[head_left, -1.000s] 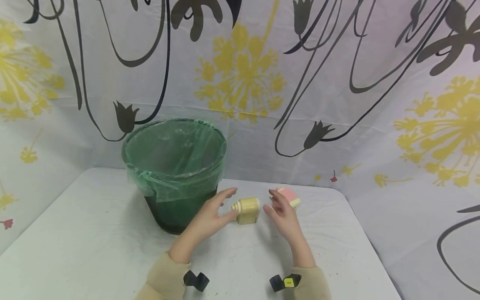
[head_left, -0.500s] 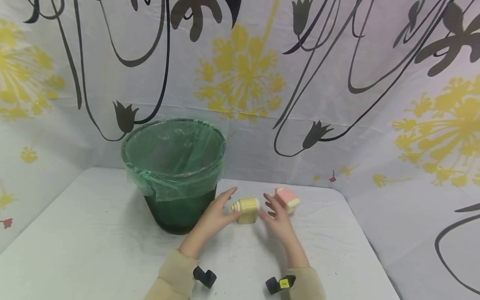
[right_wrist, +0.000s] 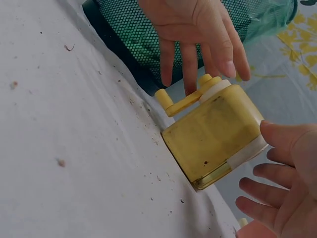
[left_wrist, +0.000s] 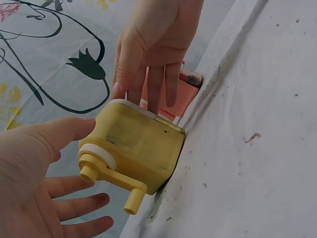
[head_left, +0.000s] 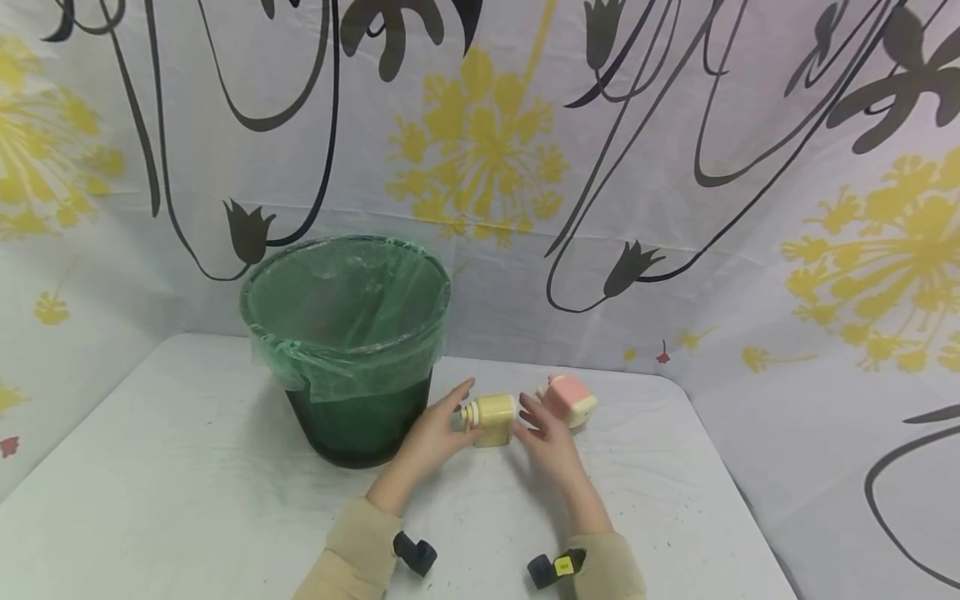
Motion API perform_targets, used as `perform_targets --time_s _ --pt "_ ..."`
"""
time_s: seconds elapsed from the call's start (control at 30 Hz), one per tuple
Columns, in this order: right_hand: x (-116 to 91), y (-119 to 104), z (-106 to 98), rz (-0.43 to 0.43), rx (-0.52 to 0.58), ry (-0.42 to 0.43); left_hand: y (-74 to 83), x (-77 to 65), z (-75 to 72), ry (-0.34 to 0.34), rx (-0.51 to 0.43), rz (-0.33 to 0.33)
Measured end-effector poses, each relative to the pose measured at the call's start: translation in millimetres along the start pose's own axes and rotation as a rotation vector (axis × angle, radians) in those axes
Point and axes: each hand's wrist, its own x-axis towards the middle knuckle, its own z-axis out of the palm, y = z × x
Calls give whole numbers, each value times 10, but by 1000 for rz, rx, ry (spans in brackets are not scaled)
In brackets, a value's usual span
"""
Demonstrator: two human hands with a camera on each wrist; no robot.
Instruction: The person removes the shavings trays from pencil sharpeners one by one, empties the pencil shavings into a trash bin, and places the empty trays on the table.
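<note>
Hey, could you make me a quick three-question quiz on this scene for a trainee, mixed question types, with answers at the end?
1. Either/or: does the crank on the yellow crank box stick out toward the left hand or the right hand?
2. True or false: the bin has a green liner folded down over its outside.
3. Name the color: what is the main color of the other box, near the right hand?

Key:
1. Toward the left hand.
2. True.
3. Pink.
</note>
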Motion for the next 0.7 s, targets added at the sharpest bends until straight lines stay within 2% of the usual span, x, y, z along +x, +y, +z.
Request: perform_targets --time_s 0.37,0.57,0.7 --pt "-14 -6 40 0 -1 -13 -10 -11 43 -62 7 -42" --pt "-25 -34 29 19 -23 -7 12 8 70 -62 5 -44" --pt "-31 -64 18 -1 -2 -4 3 26 90 -54 16 -47"
